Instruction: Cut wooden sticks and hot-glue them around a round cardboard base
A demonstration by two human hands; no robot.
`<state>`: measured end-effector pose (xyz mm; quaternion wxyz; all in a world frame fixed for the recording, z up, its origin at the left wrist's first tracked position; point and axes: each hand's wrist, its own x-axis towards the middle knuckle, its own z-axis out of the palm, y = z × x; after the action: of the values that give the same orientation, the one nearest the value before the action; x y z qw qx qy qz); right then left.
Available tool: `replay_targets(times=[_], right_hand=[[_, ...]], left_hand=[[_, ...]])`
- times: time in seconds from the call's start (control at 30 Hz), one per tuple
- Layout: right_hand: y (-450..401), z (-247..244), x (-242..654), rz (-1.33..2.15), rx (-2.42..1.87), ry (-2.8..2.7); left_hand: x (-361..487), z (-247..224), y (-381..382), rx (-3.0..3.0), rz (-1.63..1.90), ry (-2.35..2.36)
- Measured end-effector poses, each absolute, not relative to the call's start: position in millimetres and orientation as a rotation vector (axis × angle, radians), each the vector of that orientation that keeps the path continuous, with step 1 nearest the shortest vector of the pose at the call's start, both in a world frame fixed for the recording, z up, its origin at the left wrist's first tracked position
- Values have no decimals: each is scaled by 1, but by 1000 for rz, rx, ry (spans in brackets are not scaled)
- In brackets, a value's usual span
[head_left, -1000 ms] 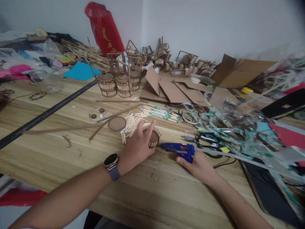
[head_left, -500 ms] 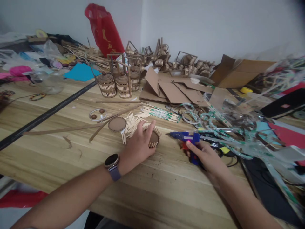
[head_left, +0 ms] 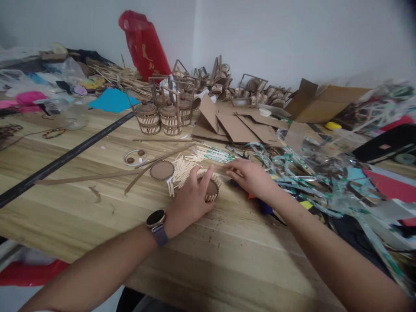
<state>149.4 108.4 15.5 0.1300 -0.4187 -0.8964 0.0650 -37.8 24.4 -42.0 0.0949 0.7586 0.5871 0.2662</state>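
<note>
My left hand (head_left: 191, 195), with a watch on the wrist, is curled round a small round cardboard piece (head_left: 212, 189) edged with short upright wooden sticks. Its fingers and thumb grip the rim. My right hand (head_left: 248, 175) hovers to the right of it, fingers loosely bent and apart from the thumb, with nothing visible in them. Below that hand and wrist a blue glue gun (head_left: 265, 207) lies on the table, mostly hidden. Loose short sticks (head_left: 183, 167) are heaped behind my left hand, beside a flat cardboard disc (head_left: 161, 170) with a dark edge.
Finished small stick baskets (head_left: 169, 119) with tall handles stand behind. Cardboard pieces (head_left: 229, 123) lie at the centre back, near an open box (head_left: 328, 102). Plastic strips and wrappers (head_left: 302, 173) clutter the right. Brown strips (head_left: 91, 175) and a ring with two brown beads (head_left: 135, 157) lie left.
My right hand has let go of the glue gun, which now lies on the table, and has moved up and left towards the stick-edged piece. My left hand keeps its grip.
</note>
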Motion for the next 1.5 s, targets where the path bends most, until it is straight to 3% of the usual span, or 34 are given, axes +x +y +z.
replay_targets(times=[0.23, 0.5, 0.87, 1.17, 1.5], right_hand=[[176, 5, 79, 216, -1037, -2830], [190, -10, 49, 192, -1056, -2908], [168, -3, 85, 276, -1207, -2601], [96, 3, 160, 448, -1292, -2117], [51, 6, 171, 549, -1200, -2275]], left_hand=[[-38, -43, 25, 2244, 774, 1689], [-36, -39, 20, 2274, 771, 1645], [-37, -42, 22, 2263, 738, 1646], [-39, -44, 22, 2273, 787, 1628], [-39, -44, 22, 2288, 768, 1656]])
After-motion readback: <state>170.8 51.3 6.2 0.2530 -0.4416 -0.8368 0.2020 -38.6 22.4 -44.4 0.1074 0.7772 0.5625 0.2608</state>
